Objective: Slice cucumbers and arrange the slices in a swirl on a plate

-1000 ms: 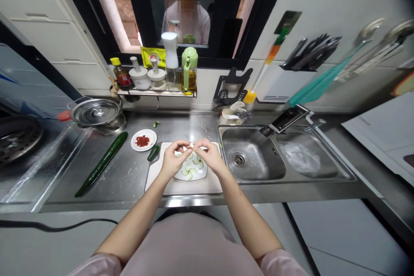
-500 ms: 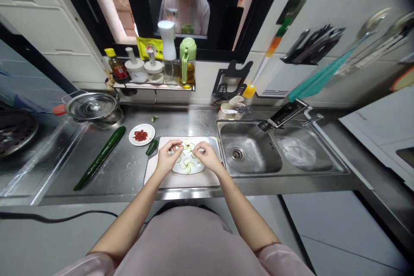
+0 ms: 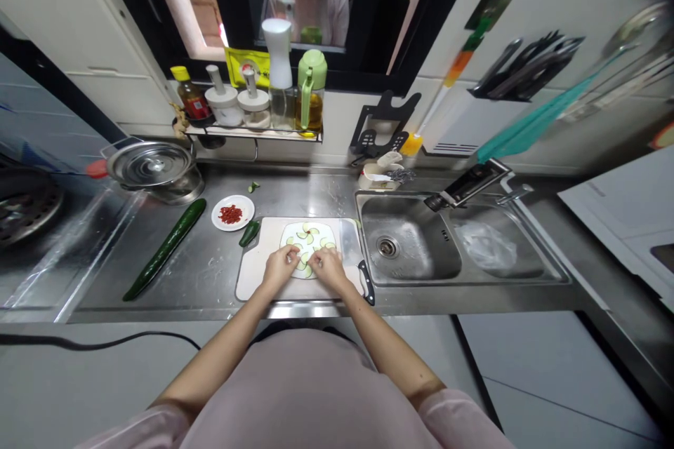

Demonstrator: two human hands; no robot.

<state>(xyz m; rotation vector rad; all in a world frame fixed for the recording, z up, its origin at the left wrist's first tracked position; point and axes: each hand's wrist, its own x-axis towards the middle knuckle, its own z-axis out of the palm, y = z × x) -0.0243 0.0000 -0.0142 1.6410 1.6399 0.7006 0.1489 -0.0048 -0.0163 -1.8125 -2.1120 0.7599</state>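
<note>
A white plate (image 3: 288, 230) rests on the pale cutting board (image 3: 251, 279), with thin green-edged cucumber slices (image 3: 307, 230) laid on it in curved, flower-like groups. Over the plate's near left part, my left hand (image 3: 281, 269) has its thumb and fingertips pinched together. My right hand (image 3: 328, 269) pinches in the same way, just right of it, by the near group of slices. Whatever is between the fingertips is too small to make out. A black-handled knife (image 3: 366, 283) lies at the board's right edge.
Left of the board are a cucumber piece (image 3: 249, 233), a small white dish (image 3: 216, 218) of red bits (image 3: 230, 214) and a long whole cucumber (image 3: 167, 250). A lidded steel pot (image 3: 158, 172) stands behind. The sink (image 3: 415, 273) is to the right; a condiment shelf (image 3: 253, 132) hangs at the back.
Both hands have moved toward me, from the plate's far group of slices to its near group. The far group and the knife handle now show. The view has shifted slightly.
</note>
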